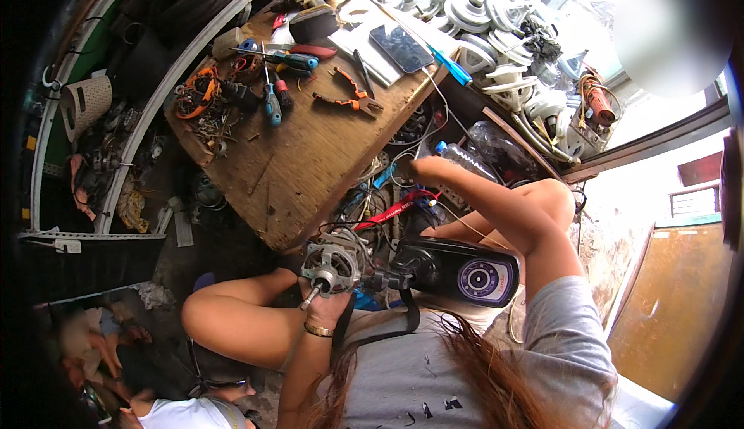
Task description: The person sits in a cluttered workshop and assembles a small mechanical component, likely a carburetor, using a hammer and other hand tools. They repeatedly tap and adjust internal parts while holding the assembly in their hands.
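My left hand [329, 305] grips a silver fan motor [329, 262] with a protruding shaft, above my lap. Beside it on the right lies a black fan housing [418, 270] with a round purple-rimmed dial, attached to black parts and cable. My right hand [426, 167] reaches into the clutter just below the wooden table's right edge, next to a clear bottle with a blue cap [465, 159]; its fingers are too unclear to show whether they hold anything. A red strap [387, 213] lies among wires beyond the motor.
The wooden table [271, 165] holds orange-handled pliers [347, 99], screwdrivers [273, 103], a phone [401, 45] and loose parts. Several white fan parts [500, 57] are piled right. A metal rack [151, 119] stands left. Other people [178, 413] sit at lower left. A wooden panel [663, 297] is at right.
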Demonstrator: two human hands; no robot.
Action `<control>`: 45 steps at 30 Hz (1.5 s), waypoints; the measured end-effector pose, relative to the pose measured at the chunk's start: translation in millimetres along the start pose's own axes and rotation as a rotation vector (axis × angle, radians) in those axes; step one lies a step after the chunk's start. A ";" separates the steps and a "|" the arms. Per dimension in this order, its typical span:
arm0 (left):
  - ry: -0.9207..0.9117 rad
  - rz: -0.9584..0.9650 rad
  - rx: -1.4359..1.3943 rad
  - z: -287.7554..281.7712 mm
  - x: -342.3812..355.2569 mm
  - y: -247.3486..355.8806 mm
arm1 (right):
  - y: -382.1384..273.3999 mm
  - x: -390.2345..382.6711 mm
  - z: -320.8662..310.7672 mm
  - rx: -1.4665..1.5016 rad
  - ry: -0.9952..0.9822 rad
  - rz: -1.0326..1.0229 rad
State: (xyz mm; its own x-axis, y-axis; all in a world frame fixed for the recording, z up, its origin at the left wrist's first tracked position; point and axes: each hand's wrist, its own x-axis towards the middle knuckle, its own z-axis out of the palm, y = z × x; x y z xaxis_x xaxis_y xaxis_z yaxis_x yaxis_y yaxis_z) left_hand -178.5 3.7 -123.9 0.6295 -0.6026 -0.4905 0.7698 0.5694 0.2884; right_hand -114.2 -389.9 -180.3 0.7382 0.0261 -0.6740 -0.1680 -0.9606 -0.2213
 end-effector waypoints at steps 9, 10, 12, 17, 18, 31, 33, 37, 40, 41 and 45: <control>-0.085 -0.006 -0.004 33.7 18.3 2.7 | -8.4 40.2 106.9 -0.003 -0.085 0.150; -0.075 -0.011 -0.025 33.7 18.6 4.7 | -21.0 41.5 100.9 -0.134 0.009 0.116; -0.066 -0.039 -0.057 37.2 23.8 10.7 | -34.4 41.3 94.5 -0.380 0.206 0.060; -0.288 -0.055 -0.001 56.2 28.2 19.0 | -36.8 116.2 110.5 0.230 0.170 0.042; -0.289 -0.033 0.018 55.6 26.8 19.8 | -40.5 119.5 112.0 0.285 0.100 0.081; -0.286 0.066 0.213 76.0 53.6 32.5 | -51.9 106.2 144.6 0.632 0.217 0.576; -0.320 0.067 0.214 81.4 56.2 33.0 | -53.8 96.2 141.9 0.686 0.217 0.519; -0.373 0.107 0.250 90.1 55.4 30.7 | -49.3 69.0 144.7 0.829 0.338 0.181; -0.373 0.135 0.275 83.6 51.9 23.0 | -37.7 56.1 127.5 1.113 0.346 -0.197; -0.368 0.143 0.278 82.7 46.4 20.7 | -38.6 47.5 117.2 1.135 0.341 -0.185; -0.347 0.152 0.270 78.5 31.1 13.4 | -22.2 18.9 46.7 0.780 0.384 -0.106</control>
State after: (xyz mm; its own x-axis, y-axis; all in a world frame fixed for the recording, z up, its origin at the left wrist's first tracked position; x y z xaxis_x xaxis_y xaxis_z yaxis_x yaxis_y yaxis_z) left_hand -140.3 -51.4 -70.8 0.7000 -0.7013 -0.1347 0.6370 0.5279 0.5618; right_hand -127.0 -355.2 -221.0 0.9208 -0.1250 -0.3695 -0.3810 -0.4912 -0.7833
